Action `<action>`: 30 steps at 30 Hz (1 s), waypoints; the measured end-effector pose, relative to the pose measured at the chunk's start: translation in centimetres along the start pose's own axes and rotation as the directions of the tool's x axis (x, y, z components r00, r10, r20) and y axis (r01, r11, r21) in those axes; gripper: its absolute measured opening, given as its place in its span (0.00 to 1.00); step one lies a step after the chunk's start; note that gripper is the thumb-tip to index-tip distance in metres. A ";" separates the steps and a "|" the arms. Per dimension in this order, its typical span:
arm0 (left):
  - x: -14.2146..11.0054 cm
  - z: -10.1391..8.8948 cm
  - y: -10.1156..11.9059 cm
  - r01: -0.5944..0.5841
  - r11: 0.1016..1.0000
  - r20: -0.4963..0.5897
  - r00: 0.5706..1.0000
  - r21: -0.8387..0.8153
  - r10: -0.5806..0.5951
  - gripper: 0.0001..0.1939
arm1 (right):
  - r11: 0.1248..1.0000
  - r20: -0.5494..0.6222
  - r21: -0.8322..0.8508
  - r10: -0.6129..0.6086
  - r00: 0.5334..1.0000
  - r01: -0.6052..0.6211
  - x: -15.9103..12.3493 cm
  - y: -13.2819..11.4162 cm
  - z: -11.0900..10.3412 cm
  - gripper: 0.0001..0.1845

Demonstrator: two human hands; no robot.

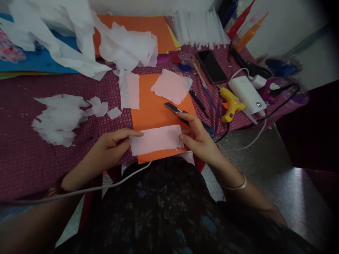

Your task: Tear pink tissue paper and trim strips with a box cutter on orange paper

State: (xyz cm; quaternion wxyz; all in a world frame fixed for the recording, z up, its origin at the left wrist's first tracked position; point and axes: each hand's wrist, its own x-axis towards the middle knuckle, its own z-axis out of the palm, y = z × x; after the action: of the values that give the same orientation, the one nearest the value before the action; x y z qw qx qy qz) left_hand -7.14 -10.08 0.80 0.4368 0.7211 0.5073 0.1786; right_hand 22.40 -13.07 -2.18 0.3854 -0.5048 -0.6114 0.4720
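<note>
Checked tablecloth [16,141] cut off at left. Orange sheet [148,118] partly covered, bare band above white strip [161,138]. Strip flat, ragged-edged, across sheet's near end. Left hand [113,141] loosely open, index on strip; right hand [198,139] at other end, lower fingers hidden, grip unclear. Cutter [171,107] partly hidden behind it.

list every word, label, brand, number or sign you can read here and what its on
No text can be read in this view.
White box: a small round mark near one end, too small to read.
Yellow glue gun: any marking on it is too blurred to read.
Phone: dark screen, no text visible.
Pale paper strip and orange sheet: no writing visible.
</note>
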 end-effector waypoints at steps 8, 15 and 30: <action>-1.4 0.6 -1.4 -0.442 0.840 0.121 0.896 0.316 0.426 0.26 | 0.990 0.142 -0.056 -0.123 0.982 0.132 -1.7 -0.5 -1.9 0.29; -1.0 1.7 -2.3 -0.498 0.623 0.015 0.788 0.603 0.615 0.11 | 0.872 0.190 -0.276 -0.363 0.912 0.405 -1.5 0.0 -1.6 0.30; -0.4 3.4 1.8 -0.475 0.658 0.112 0.851 0.584 0.514 0.10 | 0.907 -0.086 -0.307 -0.327 0.941 0.287 -1.3 0.2 -0.7 0.05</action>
State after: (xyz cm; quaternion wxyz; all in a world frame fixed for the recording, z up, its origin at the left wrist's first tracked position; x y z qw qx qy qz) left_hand -3.93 -12.16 0.50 0.1083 0.9245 0.3353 0.1456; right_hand 23.37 -14.20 -2.14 0.4173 -0.4839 -0.7183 0.2753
